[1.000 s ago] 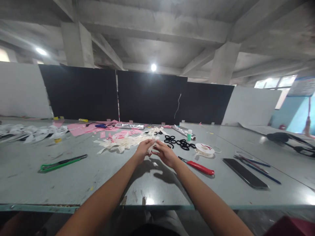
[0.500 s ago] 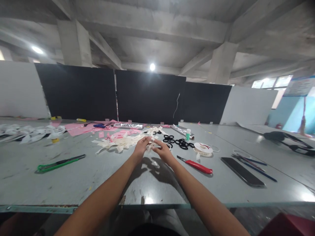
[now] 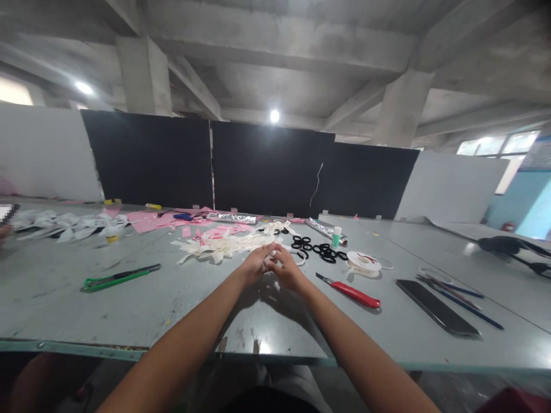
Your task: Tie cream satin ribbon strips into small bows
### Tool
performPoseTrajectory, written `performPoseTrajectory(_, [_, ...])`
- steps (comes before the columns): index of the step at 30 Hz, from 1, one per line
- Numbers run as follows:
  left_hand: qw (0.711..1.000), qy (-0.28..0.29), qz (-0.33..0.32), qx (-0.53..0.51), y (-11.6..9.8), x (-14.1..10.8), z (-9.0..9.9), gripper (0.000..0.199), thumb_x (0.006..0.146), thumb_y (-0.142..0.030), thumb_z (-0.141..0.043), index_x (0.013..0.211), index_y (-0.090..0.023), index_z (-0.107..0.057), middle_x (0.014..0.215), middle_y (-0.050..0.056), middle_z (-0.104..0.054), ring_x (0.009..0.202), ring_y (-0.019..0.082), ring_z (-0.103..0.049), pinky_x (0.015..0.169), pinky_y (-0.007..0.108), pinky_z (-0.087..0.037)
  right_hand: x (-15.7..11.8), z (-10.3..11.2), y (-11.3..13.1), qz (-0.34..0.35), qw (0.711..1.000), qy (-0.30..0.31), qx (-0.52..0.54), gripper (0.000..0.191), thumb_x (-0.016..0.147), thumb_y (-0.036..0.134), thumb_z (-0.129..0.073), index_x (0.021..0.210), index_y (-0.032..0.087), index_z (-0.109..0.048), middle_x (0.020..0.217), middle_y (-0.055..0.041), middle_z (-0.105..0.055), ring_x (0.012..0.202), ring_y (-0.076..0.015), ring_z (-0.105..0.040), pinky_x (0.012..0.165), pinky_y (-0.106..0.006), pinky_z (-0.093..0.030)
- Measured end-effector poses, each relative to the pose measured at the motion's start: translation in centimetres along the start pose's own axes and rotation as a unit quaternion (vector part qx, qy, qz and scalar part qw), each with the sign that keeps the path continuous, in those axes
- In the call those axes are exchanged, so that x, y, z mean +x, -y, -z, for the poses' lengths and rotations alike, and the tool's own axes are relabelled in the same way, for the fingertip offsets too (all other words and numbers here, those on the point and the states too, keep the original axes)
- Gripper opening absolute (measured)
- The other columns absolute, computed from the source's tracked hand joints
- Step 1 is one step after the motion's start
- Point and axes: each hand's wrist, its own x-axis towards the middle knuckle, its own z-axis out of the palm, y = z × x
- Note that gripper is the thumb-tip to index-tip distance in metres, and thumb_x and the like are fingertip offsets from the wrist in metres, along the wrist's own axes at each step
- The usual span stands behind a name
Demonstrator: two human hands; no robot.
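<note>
My left hand [image 3: 257, 262] and my right hand [image 3: 288, 268] meet over the middle of the table, fingertips pinched together around a small white strip [image 3: 270, 261]. Most of the strip is hidden by the fingers, and its exact kind cannot be made out. Just behind the hands lies a loose pile of cream fabric strips [image 3: 219, 248]. Black rings [image 3: 326, 252], probably hair ties, are scattered to the right of them. A ribbon spool [image 3: 364, 261] sits beyond, and a red utility knife [image 3: 353, 294] rests by my right forearm.
A green utility knife [image 3: 120, 277] lies at left, near white strips [image 3: 71, 225]. Pink sheets [image 3: 148, 222] and a foil strip [image 3: 232, 218] are at the back. A glue stick [image 3: 336, 236] stands upright. A phone [image 3: 437, 307] and tweezers-like tools [image 3: 465, 299] lie right.
My fingers have drawn closer together around the white strip, covering more of it. The view has turned slightly left, and part of another person's hand with a blurred-out object shows at the left edge.
</note>
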Motion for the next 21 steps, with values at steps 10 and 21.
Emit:
performPoseTrajectory(10, [0.999,-0.035,-0.038,0.009,-0.2,0.0,0.0,0.036,0.069,-0.051,-0.070,0.086,-0.020,-0.064,0.074,0.000,-0.058,0.052,0.006,-0.044,0.048,0.018,-0.036,-0.3,-0.1,1.3,-0.008,0.977,-0.010,-0.214,0.057,0.090,0.046,-0.044,0.141,0.021,-0.038,0.149,-0.0130,-0.028,0.135,-0.0308,-0.025,0.107,-0.047,-0.023])
performPoseTrajectory(21, [0.994,0.010,-0.017,0.112,-0.1,0.3,0.4,0.042,0.071,-0.055,-0.065,0.084,-0.015,-0.064,0.062,-0.002,-0.052,0.050,0.006,-0.044,0.051,0.020,-0.035,0.2,0.2,0.7,-0.044,0.994,-0.038,0.088,0.059,0.085,0.050,-0.048,0.137,0.021,-0.045,0.125,-0.0081,-0.058,0.115,-0.0259,-0.050,0.097,-0.043,-0.039])
